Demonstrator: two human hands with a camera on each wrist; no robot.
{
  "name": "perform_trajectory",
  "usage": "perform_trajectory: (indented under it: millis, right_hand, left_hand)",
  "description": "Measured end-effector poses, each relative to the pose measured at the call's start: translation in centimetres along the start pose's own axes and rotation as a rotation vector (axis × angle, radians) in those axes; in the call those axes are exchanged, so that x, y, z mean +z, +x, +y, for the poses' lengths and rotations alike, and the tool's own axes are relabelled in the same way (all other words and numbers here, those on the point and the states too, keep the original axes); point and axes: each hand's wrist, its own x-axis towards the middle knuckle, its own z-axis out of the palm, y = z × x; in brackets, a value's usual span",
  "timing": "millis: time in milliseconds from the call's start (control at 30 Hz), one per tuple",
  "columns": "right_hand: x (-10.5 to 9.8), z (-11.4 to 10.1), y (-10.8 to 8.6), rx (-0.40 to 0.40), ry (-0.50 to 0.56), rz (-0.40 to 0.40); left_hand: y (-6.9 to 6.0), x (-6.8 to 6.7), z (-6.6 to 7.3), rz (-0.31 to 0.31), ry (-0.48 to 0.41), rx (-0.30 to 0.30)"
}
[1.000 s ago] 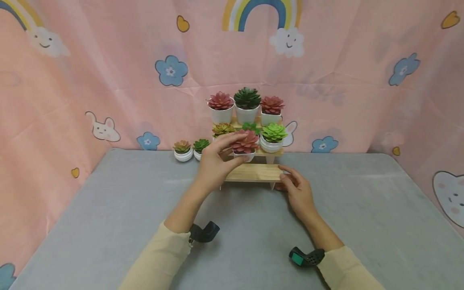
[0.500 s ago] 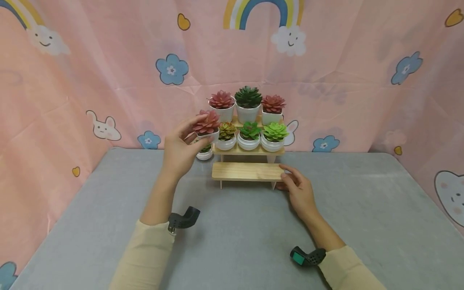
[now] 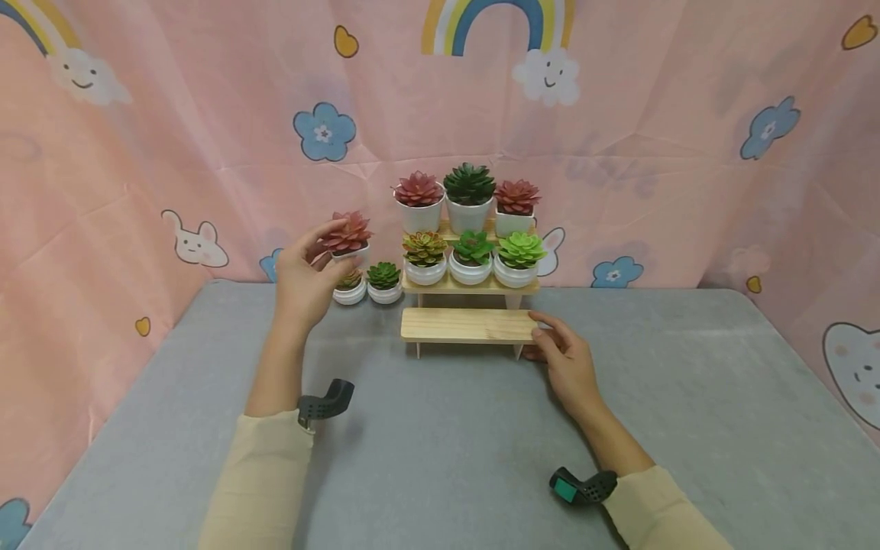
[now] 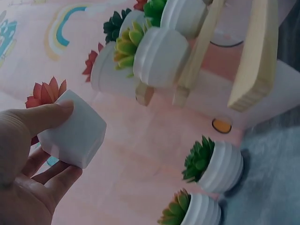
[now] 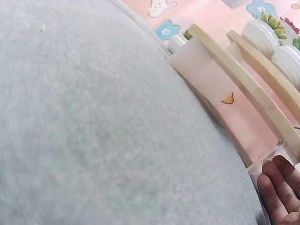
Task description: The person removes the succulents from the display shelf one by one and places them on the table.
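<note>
My left hand (image 3: 302, 279) pinches a white square pot with a red succulent (image 3: 349, 232), held in the air above two small potted plants. The left wrist view shows the thumb across the side of that white pot (image 4: 77, 131). My right hand (image 3: 567, 367) grips the right end of the lowest wooden shelf (image 3: 467, 325), thumb near its top edge. In the right wrist view, fingers (image 5: 280, 187) lie against the shelf's pale end support. The lowest shelf is bare. Three potted succulents stand on the middle tier (image 3: 470, 287) and three on the top one.
On the grey table (image 3: 440, 451), left of the shelves, stand a small green succulent (image 3: 383, 276) and an orange-green one (image 3: 349, 288), the latter partly under the held pot. A pink patterned cloth (image 3: 227, 137) hangs behind the table.
My left hand has moved left with the red succulent, from in front of the middle tier to above the two small pots. My right hand has stayed at the shelf's end.
</note>
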Motion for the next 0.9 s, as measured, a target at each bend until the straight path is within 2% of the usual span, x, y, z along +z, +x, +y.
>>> perform_trajectory:
  millis: [267,367,633,767,900]
  right_hand:
    - [0.0,0.0,0.0,0.008,0.009,0.002]
    - [0.1,0.0,0.0,0.008,0.009,0.002]
    - [0.1,-0.1,0.0,0.012,-0.01,0.004]
    - [0.1,-0.2,-0.1,0.012,-0.017,0.005]
    - [0.1,-0.2,-0.1,0.014,-0.02,0.004]
  left_hand:
    - [0.3,-0.8,-2.2,0.054,0.041,-0.057]
    - [0.3,-1.1,-3.0,0.081,0.031,-0.079]
    - [0.3,-1.6,-5.4,0.175,-0.024,-0.089]
    - [0.3,-1.8,-6.5,0.209,0.025,-0.11]
    - [0.3,-1.9,-7.7,0.235,0.053,-0.155]
